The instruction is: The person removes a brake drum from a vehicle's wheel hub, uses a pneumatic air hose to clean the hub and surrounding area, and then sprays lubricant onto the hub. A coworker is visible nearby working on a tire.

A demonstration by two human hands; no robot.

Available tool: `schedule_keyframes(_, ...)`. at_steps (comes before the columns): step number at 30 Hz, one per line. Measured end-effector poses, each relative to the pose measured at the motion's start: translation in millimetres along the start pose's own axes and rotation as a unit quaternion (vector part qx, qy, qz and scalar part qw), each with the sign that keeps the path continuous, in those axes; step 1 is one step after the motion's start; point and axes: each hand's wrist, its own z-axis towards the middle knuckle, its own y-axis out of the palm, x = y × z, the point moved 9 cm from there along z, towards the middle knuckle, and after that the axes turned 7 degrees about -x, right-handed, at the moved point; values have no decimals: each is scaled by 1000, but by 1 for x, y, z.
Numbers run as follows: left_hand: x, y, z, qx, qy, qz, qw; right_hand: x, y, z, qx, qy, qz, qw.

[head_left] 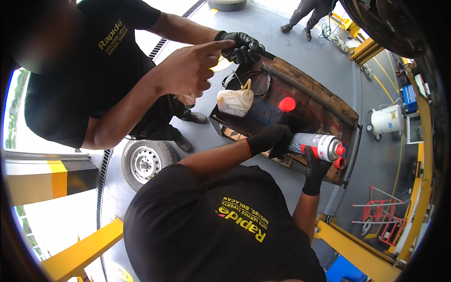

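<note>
My right hand (pixel 315 171), in a black glove, is wrapped round a grey and white spray can (pixel 315 143) from its near side. The can lies tilted, its red nozzle (pixel 340 150) toward the right. Just below the nozzle is a red cap (pixel 340 163); whether my fingers hold it, I cannot see. At the can's base is my gloved left hand (pixel 272 140), its fingers curled; anything in them is lost in the dark. Under both hands is a worn work cart (pixel 347 112) with wooden edges. Another round red cap (pixel 287 104) is over the cart.
Across the cart, a co-worker's black glove (pixel 240 47) holds a small metal part; their bare hand (pixel 190 68) points at it. A cloudy plastic jug (pixel 235 102) and safety glasses (pixel 263 82) are on the cart. A wheel (pixel 145 162) lies left; yellow lift arms (pixel 364 249) flank me.
</note>
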Motion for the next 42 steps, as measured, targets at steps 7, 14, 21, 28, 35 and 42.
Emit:
schedule_keyframes(7, 10, -21, -13, 110, 183, 631, 745, 111, -13, 7, 19, 57, -146, 988)
schedule_keyframes(14, -32, -44, -10, 48, 131, 701, 699, 159, -8, -4, -7, 64, -158, 985)
schedule_keyframes(21, -24, -47, -9, 96, 153, 684, 707, 175, -14, -10, -9, 76, -148, 986)
schedule_keyframes(28, -18, -42, -14, 114, 145, 700, 690, 193, -19, -14, -24, 129, -133, 982)
schedule_keyframes(35, -23, -47, -13, 123, 136, 699, 692, 184, -14, -13, -37, 115, -133, 984)
schedule_keyframes(42, -26, -49, -11, 120, 140, 686, 704, 182, -15, -13, -36, 99, -144, 984)
